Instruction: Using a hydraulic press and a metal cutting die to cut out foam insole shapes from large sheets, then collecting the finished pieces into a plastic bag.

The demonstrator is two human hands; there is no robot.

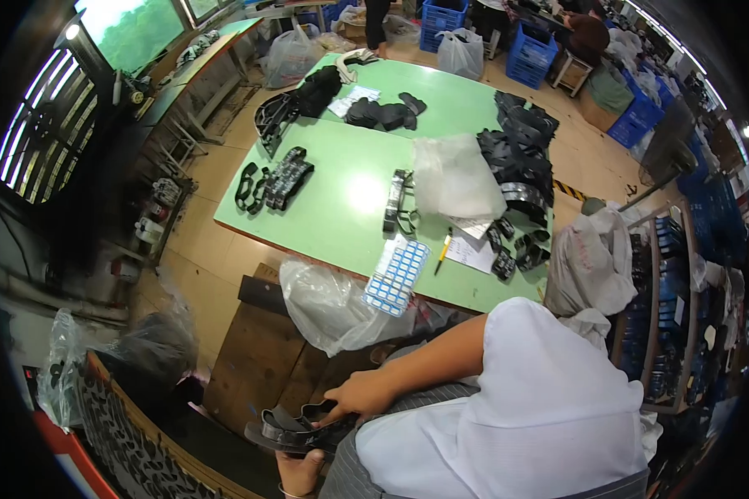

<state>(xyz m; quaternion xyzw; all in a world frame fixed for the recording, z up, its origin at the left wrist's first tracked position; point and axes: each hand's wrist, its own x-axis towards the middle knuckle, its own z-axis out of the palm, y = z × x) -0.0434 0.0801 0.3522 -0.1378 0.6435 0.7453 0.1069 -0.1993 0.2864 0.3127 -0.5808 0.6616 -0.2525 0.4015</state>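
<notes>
In front of my lap at the bottom I hold a black strappy piece that looks like a sandal (285,431), with a dark sole-like edge pointing left. Its underside rests in my left hand (301,472), whose thumb presses along the near edge. From the table side my right hand (362,394) reaches over it, fingers curled and index finger laid on the straps. Part of the piece is hidden under the right hand and against my striped apron (345,466).
Beside me, the green table (324,200) bears black strap bundles (287,179), a blue-and-white label sheet (397,279), a yellow pen (443,252) and milky plastic sheets (453,179). A clear bag (333,308) hangs at its edge. A rack (670,308) stands right; people work beyond.
</notes>
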